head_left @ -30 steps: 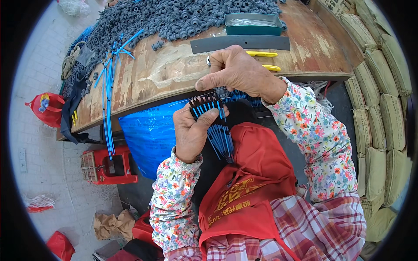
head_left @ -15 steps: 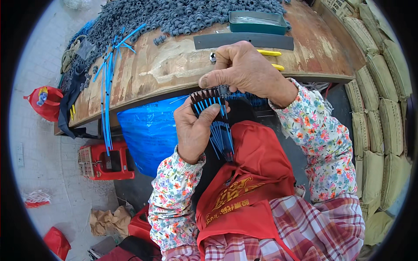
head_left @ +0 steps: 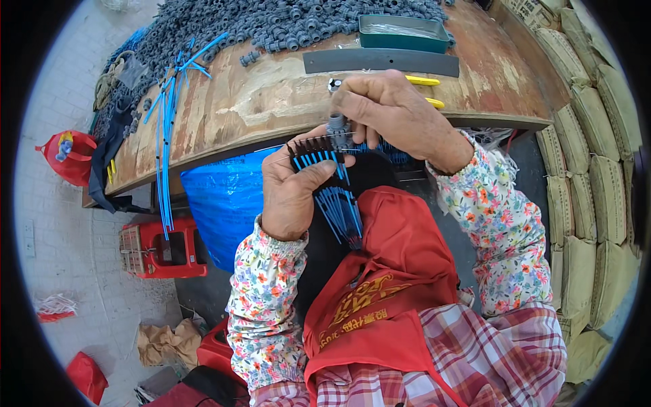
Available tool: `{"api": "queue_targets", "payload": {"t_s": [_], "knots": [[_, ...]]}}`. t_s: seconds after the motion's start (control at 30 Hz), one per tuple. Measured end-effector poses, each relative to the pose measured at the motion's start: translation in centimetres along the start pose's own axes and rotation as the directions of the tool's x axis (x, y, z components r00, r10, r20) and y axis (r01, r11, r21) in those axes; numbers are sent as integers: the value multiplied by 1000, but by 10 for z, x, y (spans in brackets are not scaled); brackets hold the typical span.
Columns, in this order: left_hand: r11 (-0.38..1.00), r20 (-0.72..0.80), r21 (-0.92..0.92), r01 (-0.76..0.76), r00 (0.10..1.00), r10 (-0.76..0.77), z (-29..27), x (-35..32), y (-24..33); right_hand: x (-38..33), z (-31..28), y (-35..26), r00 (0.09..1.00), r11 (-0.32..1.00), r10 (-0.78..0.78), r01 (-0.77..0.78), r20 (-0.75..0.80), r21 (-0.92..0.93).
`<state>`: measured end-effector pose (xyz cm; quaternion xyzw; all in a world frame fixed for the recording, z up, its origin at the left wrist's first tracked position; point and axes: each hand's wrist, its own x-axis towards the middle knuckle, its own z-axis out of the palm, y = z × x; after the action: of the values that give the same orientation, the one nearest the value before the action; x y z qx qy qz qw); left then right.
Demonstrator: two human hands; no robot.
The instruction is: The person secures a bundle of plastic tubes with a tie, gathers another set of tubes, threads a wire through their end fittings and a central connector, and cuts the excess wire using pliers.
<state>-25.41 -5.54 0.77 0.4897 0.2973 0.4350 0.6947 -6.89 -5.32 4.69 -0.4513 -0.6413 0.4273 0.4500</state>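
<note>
Head view first: we hold a fan of blue tubes (head_left: 336, 203) in our left hand (head_left: 295, 190), fingers wrapped narrow around the bundle, the black-tipped ends spread upward just below the bench (head_left: 271, 115) edge. Our right hand (head_left: 390, 112) pinches a small grey fitting (head_left: 336, 123) between thumb and fingertips, closed on it. Compared with a second ago, both hands have risen a little toward the bench and the fitting now sits right at the top of the tube ends, touching or nearly touching one; we cannot tell whether it is already pushed on. We judge that one more tube is being capped. Tubes run from the left hand down onto our red apron (head_left: 380, 271). Behind the hands lie a grey strip (head_left: 380, 62), a green tray (head_left: 403, 32) and a heap of grey fittings (head_left: 271, 24).
</note>
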Motion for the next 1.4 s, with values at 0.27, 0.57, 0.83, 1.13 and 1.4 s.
{"api": "queue_targets", "payload": {"t_s": [0.27,0.57,0.83,1.13,1.4], "knots": [[1000,-59,-14,-10,998,9,-1,2,-1,-58,37,32,945,999,9,2,-327,32],[997,-121,25,-71,990,73,11,3,-8,-59,76,43,855,889,-349,172,-385,-425],[997,-126,34,-71,989,75,5,2,-3,-54,80,43,859,895,-353,196,-370,-400],[995,-125,30,-95,987,98,5,-1,-4,-54,78,42,859,887,-376,224,-348,-405],[995,-147,16,-102,984,104,7,-2,-3,-56,76,45,857,891,-392,264,-335,-370]]}}
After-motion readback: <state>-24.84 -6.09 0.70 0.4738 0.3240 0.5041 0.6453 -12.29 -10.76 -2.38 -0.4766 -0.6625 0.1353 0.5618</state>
